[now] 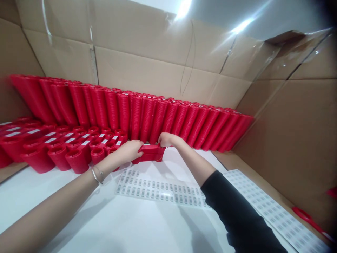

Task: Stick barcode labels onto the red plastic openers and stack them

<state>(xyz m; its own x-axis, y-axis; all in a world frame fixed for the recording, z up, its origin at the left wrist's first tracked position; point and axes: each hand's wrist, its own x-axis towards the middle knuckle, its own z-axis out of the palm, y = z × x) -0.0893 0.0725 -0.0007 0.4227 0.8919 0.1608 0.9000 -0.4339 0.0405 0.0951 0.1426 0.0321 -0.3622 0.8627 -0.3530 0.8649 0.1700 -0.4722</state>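
A red plastic piece [149, 154] with rounded ends lies near the middle of the white surface. Its left end is gripped by my left hand [133, 150], which wears a silver bracelet. My right hand [165, 140] is closed at the piece's right end, fingers pressed together on its top edge; whether a label is between them is too small to tell. Just in front lies a sheet of small printed labels [160, 191]. To the left, red pieces with white labels [75, 154] stand in rows.
Tall stacks of ribbed red pieces [137, 116] line the cardboard wall [147, 59] at the back. At the right lie another label sheet [273, 207] and a red-handled tool [306, 216] on the cardboard.
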